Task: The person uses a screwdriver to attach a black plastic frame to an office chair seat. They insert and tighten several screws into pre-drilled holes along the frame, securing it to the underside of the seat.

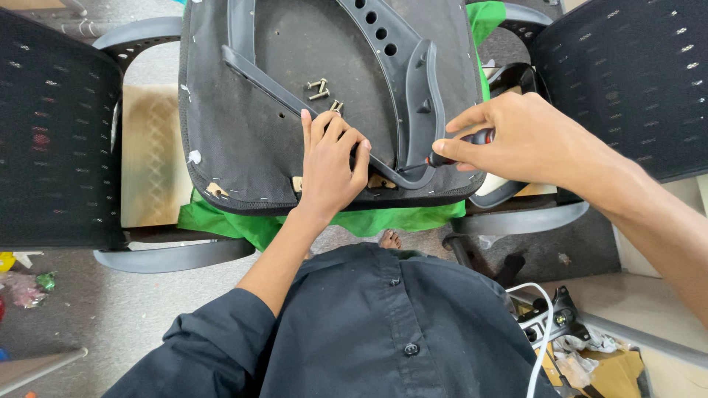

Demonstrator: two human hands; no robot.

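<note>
An upturned office-chair seat (243, 140), its black fabric underside facing up, was laid over a green cloth (383, 220) between two other chairs. A curved black plastic armrest bracket (413, 96) was set against the seat's near edge. A screwdriver with a black and red handle (472, 138) was held in the right hand (531, 136), the fingers closed round the handle and the tip directed toward the bracket's lower end, apparently at a fixing point, though the tip itself was partly hidden. The left hand (328, 162) was pressed flat on the bracket beside that point, fingers curled over its edge, seemingly to steady the part against the tool's thrust. A few loose silver bolts (321, 90) were left on the seat underside just beyond the left hand, within easy reach. A power strip with a white cable (542, 320) lay on the floor at lower right.
</note>
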